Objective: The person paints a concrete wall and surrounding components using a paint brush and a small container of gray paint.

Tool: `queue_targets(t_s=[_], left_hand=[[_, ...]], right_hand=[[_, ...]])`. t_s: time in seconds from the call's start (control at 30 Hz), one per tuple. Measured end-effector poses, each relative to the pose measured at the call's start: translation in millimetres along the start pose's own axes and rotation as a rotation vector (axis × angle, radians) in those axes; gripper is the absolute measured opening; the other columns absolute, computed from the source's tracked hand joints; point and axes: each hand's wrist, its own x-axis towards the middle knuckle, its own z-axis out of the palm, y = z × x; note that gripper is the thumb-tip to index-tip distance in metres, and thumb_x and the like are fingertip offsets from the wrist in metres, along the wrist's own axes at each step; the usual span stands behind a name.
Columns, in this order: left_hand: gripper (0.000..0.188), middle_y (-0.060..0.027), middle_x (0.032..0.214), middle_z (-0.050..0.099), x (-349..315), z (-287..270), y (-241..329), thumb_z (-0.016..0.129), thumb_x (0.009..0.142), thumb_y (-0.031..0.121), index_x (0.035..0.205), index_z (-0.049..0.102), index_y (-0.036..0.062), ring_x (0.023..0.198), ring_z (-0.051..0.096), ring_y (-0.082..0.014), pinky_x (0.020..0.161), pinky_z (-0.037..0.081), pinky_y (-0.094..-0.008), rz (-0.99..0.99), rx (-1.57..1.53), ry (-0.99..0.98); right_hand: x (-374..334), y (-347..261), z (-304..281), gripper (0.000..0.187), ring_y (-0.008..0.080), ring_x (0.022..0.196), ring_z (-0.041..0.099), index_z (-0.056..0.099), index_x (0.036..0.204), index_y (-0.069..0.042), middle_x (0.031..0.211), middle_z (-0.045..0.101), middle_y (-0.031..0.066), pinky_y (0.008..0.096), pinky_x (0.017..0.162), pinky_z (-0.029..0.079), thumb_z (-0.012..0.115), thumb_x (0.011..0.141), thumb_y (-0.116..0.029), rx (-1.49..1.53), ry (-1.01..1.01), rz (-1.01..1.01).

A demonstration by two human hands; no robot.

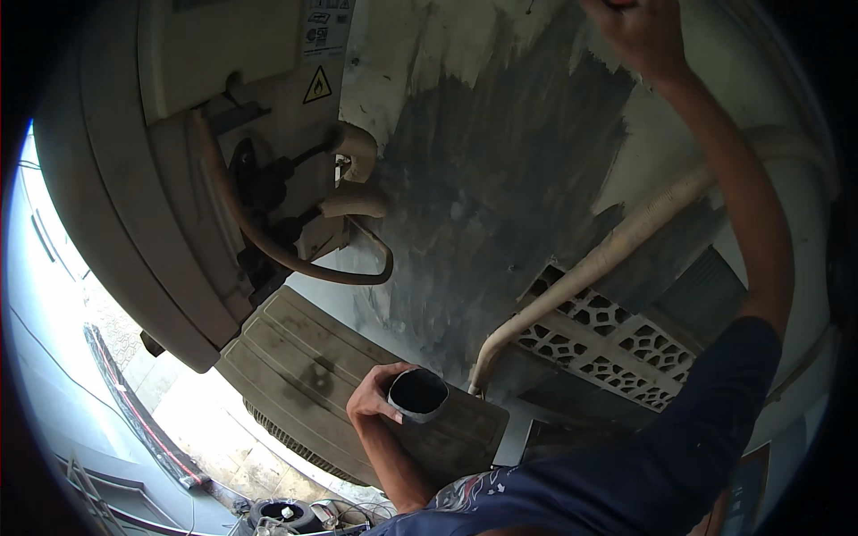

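My left hand (374, 393) is wrapped round a grey, open-topped cup (420, 393) with a dark inside, held upright over the top of a beige outdoor unit (313, 357). High at the upper right, my right hand (645, 37) is closed near the wall, its arm stretched up. A bit of something red and dark (618, 4) shows at its fingers; the frame's edge cuts the rest off. In front of me the pale wall (474, 45) carries a large patch of streaky dark grey paint (509, 152).
A second beige outdoor unit (134, 179) hangs at the left, with wrapped pipes (353, 205) and a looping hose (268, 255). A thick wrapped pipe (599, 263) slants past a patterned vent block (617, 344). Far below lie a tyre (277, 514) and a long dark bundle (143, 411).
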Motion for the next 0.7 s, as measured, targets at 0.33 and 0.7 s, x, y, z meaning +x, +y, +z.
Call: queue_targets(t_s=[0.33,0.7], left_hand=[[0.104,-0.0143,0.117,0.064,-2.3,-3.9,-1.6,0.098,0.038,0.034,0.122,0.056,-0.0087,0.110,0.059,-0.0219,0.101,0.043,-0.0343,0.043,0.037,-0.015],[0.104,-0.0135,0.118,0.064,-2.8,-3.5,-1.6,0.099,0.038,0.033,0.123,0.055,-0.0087,0.112,0.059,-0.0221,0.103,0.041,-0.0344,0.039,0.038,-0.010]], right_hand=[[-2.4,-26.4,38.8,0.025,0.0169,0.049,0.051,0.057,0.069,-0.006,0.053,0.046,0.0072,0.0323,0.049,0.043,0.067,0.085,-0.023,-0.692,-0.398,-0.869],[94.8,3.9,-0.2,0.031,0.0192,0.044,0.046,0.054,0.060,-0.006,0.051,0.045,0.0144,0.0395,0.047,0.040,0.067,0.081,-0.024,-0.511,-0.169,-0.562]])
